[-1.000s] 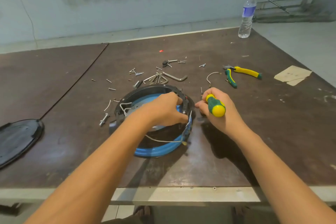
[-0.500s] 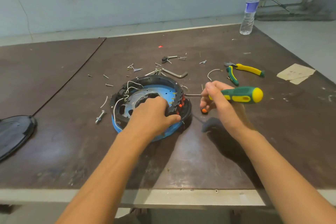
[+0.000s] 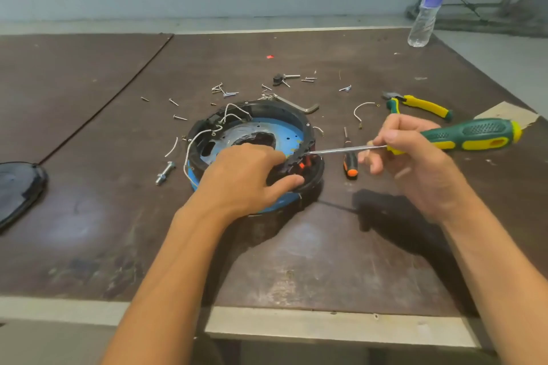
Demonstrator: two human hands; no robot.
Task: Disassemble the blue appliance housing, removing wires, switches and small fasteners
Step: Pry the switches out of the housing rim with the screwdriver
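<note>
Partway: screws (image 3: 179, 117) litter the bench (image 3: 296, 261) round the blue housing (image 3: 292, 131) (white wires (image 3: 189, 144) not yet out), its rim gripped by the left hand (image 3: 246, 175), the right hand (image 3: 415, 160) holding a screwdriver (image 3: 474, 133) to it.

Soft, even daylight through a wide-angle lens, mostly sharp.

Light falls from above and beyond the blue housing (image 3: 292, 132), so shadows drop toward the viewer. A dark, soft-edged shadow from the right hand (image 3: 415, 163) lies on the table (image 3: 89, 261) to the right of the housing and nearer, and another pools against the housing's near rim. Pale patches of sheen spread over the worn tabletop left of the housing and on its near side. The metal plate (image 3: 234, 135) inside the housing glints, as does the shaft of the screwdriver (image 3: 462, 135). Far beyond the housing to the right, the water bottle (image 3: 427, 9) leans with lens distortion and looks slightly soft.
</note>
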